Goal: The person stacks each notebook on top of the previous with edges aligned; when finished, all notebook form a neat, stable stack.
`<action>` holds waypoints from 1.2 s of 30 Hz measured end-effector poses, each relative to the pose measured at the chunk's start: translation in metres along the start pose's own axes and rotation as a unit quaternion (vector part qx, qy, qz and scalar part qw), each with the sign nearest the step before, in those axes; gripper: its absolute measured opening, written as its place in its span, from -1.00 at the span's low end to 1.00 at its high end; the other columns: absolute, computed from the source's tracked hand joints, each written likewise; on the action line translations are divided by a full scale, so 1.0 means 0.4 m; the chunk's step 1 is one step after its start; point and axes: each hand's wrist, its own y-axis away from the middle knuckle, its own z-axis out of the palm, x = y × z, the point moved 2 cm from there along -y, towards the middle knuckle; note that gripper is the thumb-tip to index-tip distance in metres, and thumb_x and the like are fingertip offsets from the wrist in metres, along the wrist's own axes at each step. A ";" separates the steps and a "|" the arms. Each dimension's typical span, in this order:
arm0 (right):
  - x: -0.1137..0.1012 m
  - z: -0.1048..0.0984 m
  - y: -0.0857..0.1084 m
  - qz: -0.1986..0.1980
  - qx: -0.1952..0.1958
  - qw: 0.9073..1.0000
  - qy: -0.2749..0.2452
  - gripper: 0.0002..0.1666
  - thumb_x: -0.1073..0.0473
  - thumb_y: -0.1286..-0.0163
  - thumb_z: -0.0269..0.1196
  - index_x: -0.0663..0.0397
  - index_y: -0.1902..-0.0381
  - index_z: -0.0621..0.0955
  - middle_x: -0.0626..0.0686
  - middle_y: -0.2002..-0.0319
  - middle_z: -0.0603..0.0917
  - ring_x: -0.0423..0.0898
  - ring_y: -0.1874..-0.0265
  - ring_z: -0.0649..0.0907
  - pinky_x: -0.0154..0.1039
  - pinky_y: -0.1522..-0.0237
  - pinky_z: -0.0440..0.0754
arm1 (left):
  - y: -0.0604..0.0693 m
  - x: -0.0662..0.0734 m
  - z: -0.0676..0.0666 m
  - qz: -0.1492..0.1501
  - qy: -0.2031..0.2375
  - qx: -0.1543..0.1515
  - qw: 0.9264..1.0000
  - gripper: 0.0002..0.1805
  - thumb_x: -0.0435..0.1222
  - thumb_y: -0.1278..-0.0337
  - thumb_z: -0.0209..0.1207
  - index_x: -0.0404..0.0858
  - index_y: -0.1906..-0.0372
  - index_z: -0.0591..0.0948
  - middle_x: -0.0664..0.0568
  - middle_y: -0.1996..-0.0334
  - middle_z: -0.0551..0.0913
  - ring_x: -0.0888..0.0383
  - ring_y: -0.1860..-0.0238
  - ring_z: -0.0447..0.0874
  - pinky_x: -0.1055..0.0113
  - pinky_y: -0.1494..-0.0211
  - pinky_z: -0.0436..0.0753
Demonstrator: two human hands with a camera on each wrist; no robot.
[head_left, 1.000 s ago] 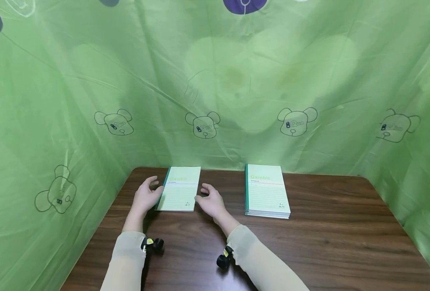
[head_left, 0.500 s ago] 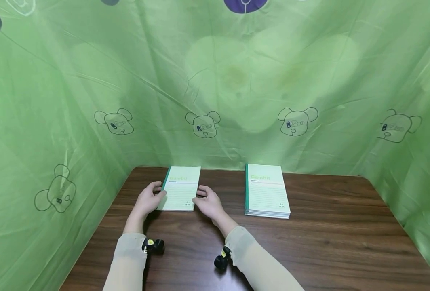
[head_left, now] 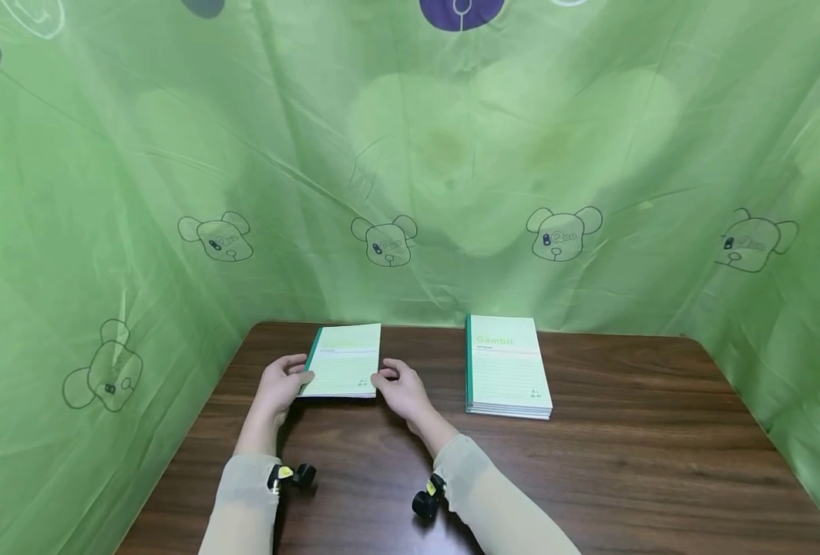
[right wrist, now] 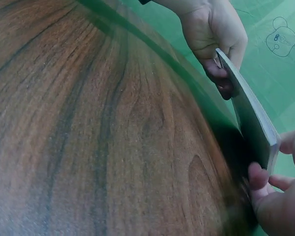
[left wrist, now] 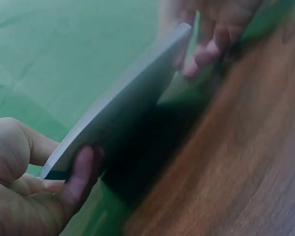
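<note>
A pale notebook with a green spine [head_left: 344,362] is at the far left of the table, lifted off the wood and tilted, its near edge raised. My left hand [head_left: 278,385] pinches its spine side, thumb on the cover and fingers underneath, as the left wrist view shows with the notebook [left wrist: 123,93] seen edge-on. At the opposite side my right hand [head_left: 403,389] pinches the edge near the lower right corner; in the right wrist view both hands hold the notebook [right wrist: 250,113] above the tabletop. Part of its underside is in dark shadow.
A stack of several matching notebooks [head_left: 507,362] lies to the right of my right hand, near the back edge. The brown wooden table [head_left: 625,447] meets a green curtain [head_left: 479,177] with bear outlines along its back and sides.
Both hands have closed in on the left notebook and gripped its two sides. It has risen from lying flat on the table to being lifted and tilted. The stack has stayed put.
</note>
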 end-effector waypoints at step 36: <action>-0.052 -0.167 0.074 0.026 -0.007 1.000 0.005 -0.23 0.15 -0.49 0.41 0.21 -0.55 0.43 0.17 -0.01 0.63 -0.02 0.17 0.64 -0.12 0.09 0.62 | 0.082 0.171 0.108 0.014 0.070 -0.036 0.997 -0.42 -0.55 -0.40 0.27 -0.42 -0.48 0.50 -0.29 -0.08 0.73 0.09 0.24 0.77 0.28 0.23 0.73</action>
